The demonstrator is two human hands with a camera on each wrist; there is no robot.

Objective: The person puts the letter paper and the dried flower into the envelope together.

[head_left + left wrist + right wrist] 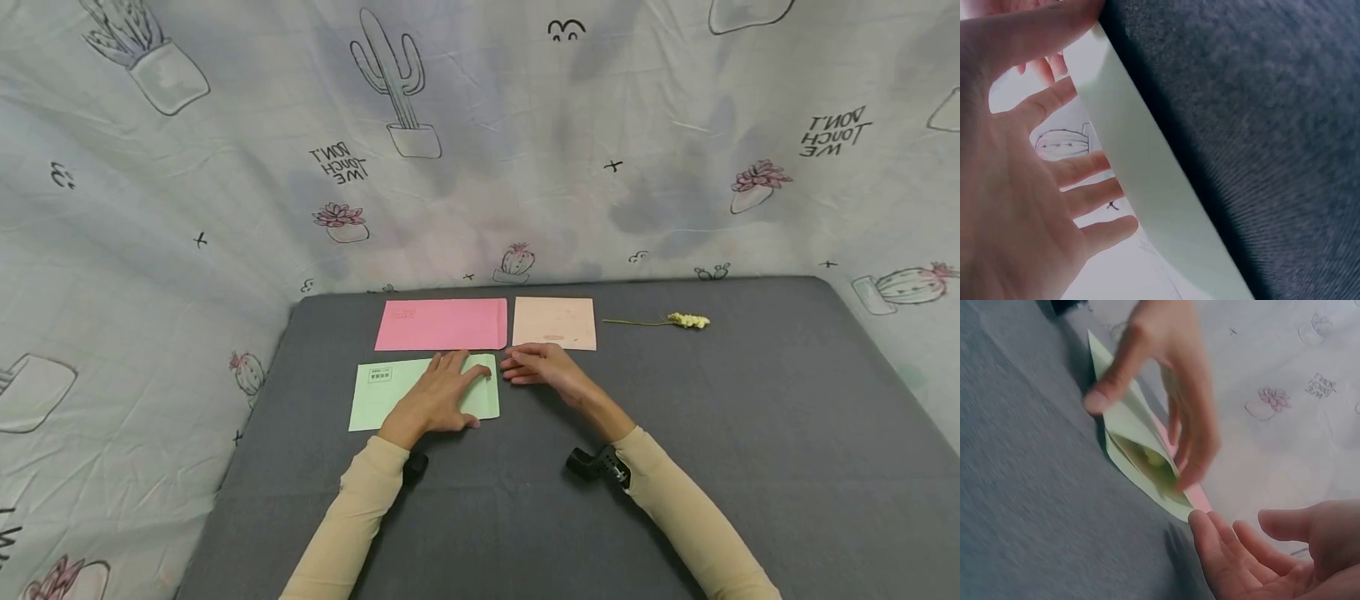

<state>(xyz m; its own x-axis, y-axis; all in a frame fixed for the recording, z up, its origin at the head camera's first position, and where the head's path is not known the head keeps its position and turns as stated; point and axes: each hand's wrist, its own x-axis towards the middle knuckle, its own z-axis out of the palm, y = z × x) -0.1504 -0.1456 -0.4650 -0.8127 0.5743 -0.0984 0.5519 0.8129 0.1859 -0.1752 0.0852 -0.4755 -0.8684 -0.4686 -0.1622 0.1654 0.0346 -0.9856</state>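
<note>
A pale green envelope (375, 404) lies on the grey table, its flap end towards the right. My left hand (438, 396) spans it near that end, holding it by the edges with the thumb at the near edge and the fingers at the far one. In the right wrist view the envelope's mouth gapes, and something yellow-green (1155, 457) shows blurred inside. Just right of the flap is my right hand (551, 371), its fingers extended; the fingertips reach the flap's edge, and whether they touch it I cannot tell.
Behind lies a pink envelope (442, 325), with a peach envelope (553, 321) to its right. Farther right a yellow flower on a thin stem (686, 320) lies flat. A printed cloth (570, 167) hangs behind the table.
</note>
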